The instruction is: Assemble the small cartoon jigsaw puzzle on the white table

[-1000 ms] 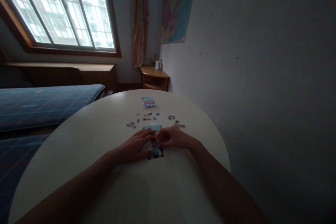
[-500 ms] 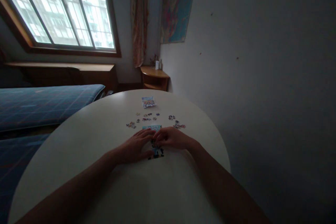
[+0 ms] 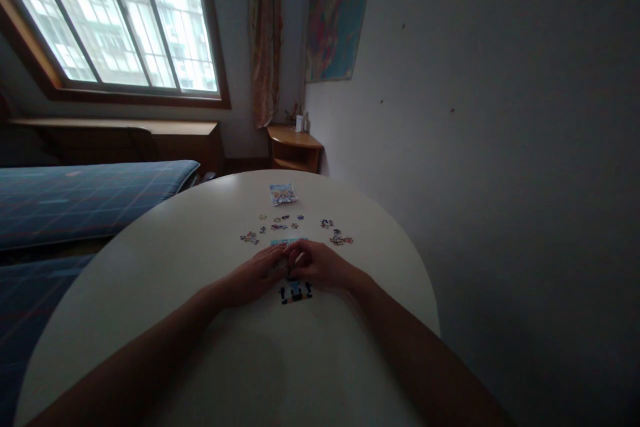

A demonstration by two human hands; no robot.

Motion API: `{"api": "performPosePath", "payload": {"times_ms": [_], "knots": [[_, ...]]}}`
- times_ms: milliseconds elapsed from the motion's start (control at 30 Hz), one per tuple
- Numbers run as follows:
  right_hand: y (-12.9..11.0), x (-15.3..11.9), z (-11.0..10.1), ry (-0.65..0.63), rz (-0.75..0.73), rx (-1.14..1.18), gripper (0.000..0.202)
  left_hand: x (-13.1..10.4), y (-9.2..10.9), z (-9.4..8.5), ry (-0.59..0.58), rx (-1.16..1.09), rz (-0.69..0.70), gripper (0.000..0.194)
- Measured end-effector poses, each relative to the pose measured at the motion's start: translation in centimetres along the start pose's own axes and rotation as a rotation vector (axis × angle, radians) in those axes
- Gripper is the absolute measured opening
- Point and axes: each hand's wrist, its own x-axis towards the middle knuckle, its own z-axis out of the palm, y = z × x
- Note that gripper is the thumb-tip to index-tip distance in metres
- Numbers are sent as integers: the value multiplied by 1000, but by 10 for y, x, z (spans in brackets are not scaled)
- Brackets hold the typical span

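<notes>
A partly joined jigsaw puzzle (image 3: 296, 291) lies on the white round table (image 3: 200, 347), its middle covered by both hands. My left hand (image 3: 257, 273) rests flat on its left side, fingers extended. From the right, my right hand (image 3: 313, 263) bends over the puzzle with thumb and fingers pinched together; whatever is between them is too small to make out. The blue top edge of the puzzle shows just beyond the fingertips. Loose pieces lie beyond the hands: a small pile (image 3: 249, 237) at the left, another (image 3: 341, 238) at the right, and several between.
A small printed packet (image 3: 283, 194) lies near the table's far edge. Left of the table is a bed with a blue plaid cover (image 3: 100, 193). A wooden corner shelf (image 3: 295, 139) stands behind, and a wall runs along the right.
My left thumb has drawn up off the lower part of the puzzle, uncovering more of it. My right hand has shifted slightly left, against the left fingertips.
</notes>
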Motion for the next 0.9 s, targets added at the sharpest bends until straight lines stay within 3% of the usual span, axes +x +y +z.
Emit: {"api": "performPosePath", "payload": {"times_ms": [133, 500, 700, 900], "knots": [[-1, 1, 2, -7, -28, 3, 43, 2, -2, 0, 0, -79, -14, 39], [-2, 1, 4, -6, -23, -50, 34, 0, -12, 5, -2, -21, 17, 24], [-14, -6, -5, -60, -116, -231, 37, 0, -8, 1, 7, 3, 73, 16], [-21, -10, -11, -128, -86, -379, 52, 1, -1, -3, -37, 38, 73, 28]]}}
